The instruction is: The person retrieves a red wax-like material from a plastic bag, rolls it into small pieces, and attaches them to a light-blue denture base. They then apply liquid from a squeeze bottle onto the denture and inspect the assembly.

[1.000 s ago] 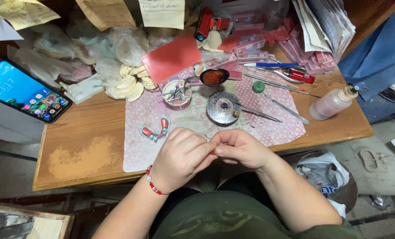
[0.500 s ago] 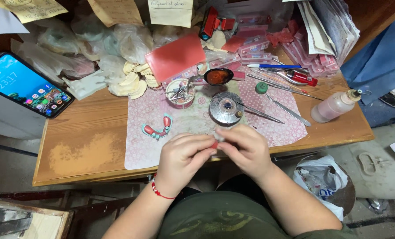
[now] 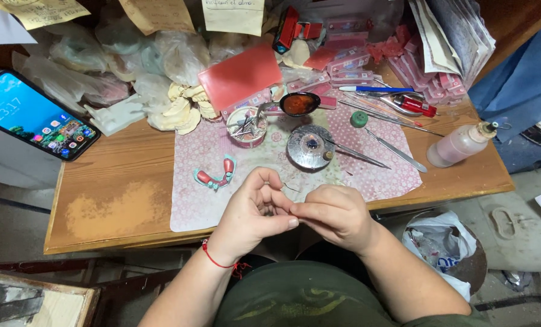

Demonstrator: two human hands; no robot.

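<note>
1. L hand (image 3: 253, 211) and R hand (image 3: 334, 213) now pinched together on a tiny piece, too small to ID, nearer the mat (image 3: 192, 206) front edge than 1 s ago.
2. Denture piece (image 3: 216, 175) on mat, unmoved; means fine handwork goes on.

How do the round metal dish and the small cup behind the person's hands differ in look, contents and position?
The round metal dish is wide, flat and grey with a small dark centre; the small cup is taller, pale-walled and narrower. The dish holds almost nothing; the cup is crowded with thin metal pieces. The dish lies right of the cup. Both stand on the pink patterned mat.
</note>
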